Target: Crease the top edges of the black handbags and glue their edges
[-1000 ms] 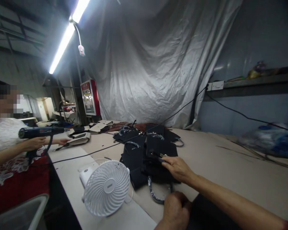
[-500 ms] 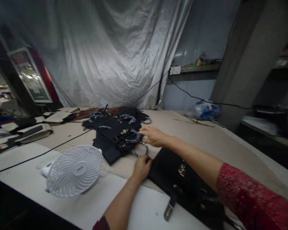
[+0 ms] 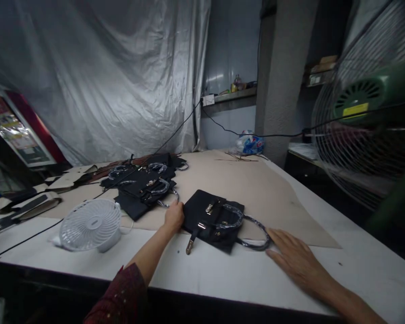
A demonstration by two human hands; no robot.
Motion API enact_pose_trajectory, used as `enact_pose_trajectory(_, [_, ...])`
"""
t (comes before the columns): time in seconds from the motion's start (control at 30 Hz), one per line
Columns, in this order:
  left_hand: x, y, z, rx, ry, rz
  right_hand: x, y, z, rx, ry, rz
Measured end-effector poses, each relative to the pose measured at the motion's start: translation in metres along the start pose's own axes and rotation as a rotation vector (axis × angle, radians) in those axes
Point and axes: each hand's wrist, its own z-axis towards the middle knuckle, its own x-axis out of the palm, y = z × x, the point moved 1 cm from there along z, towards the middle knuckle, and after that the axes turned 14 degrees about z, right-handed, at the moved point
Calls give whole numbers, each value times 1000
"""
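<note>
A black bag point(image 3: 196, 208) lies flat on the table point(image 3: 222, 279), partly over brown paper point(image 3: 273, 189), its handles point(image 3: 267, 240) pointing right. The left hand point(image 3: 174, 216) is curled at the bag's left edge — whether it grips, I cannot tell. The right hand point(image 3: 292, 256) is spread nearly flat, empty, fingertips just beside a handle. A white fan point(image 3: 90, 224) stands to the left.

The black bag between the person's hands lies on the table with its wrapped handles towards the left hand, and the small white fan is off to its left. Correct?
Not quite: the handles extend towards the right hand. The head view shows the left hand at the opposite edge of the black bag. The rest of the statement stands.
</note>
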Motion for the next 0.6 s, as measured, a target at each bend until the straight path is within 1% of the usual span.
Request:
enact_pose_trajectory(0.07, [-14,-32,-7,66,-6,27,9,0,-3,-50,-79,-12])
enact_pose_trajectory(0.13, [-23,-67,-18,186,32,37,12,1,-1,-84,-128,-1])
enact_pose_trajectory(0.2, [-23,-99,-33,353,113,28,12,2,1,-105,-169,24])
enact_pose_trajectory(0.23, [-21,-111,-41,452,153,6,11,2,2,-114,-187,42])
enact_pose_trajectory(0.27, [-19,-119,-49,519,168,-17,10,3,2,-121,-200,61])
enact_pose_trajectory(0.3, [-16,-123,-57,551,155,-43,8,5,1,-124,-207,82])
enact_pose_trajectory(0.33, [-14,-122,-63,549,120,-79,5,7,1,-123,-210,105])
enact_pose_trajectory(0.43, [-4,-108,-74,528,46,-206,-7,17,-2,-104,-186,197])
enact_pose_trajectory(0.47, [0,-102,-74,535,28,-222,-11,21,-3,-96,-168,235])
enact_pose_trajectory(0.53, [8,-92,-72,527,-13,-217,-19,28,-4,-74,-158,228])
enact_pose_trajectory(0.6, [17,-84,-68,515,-17,-209,-26,32,-5,-50,-148,213])
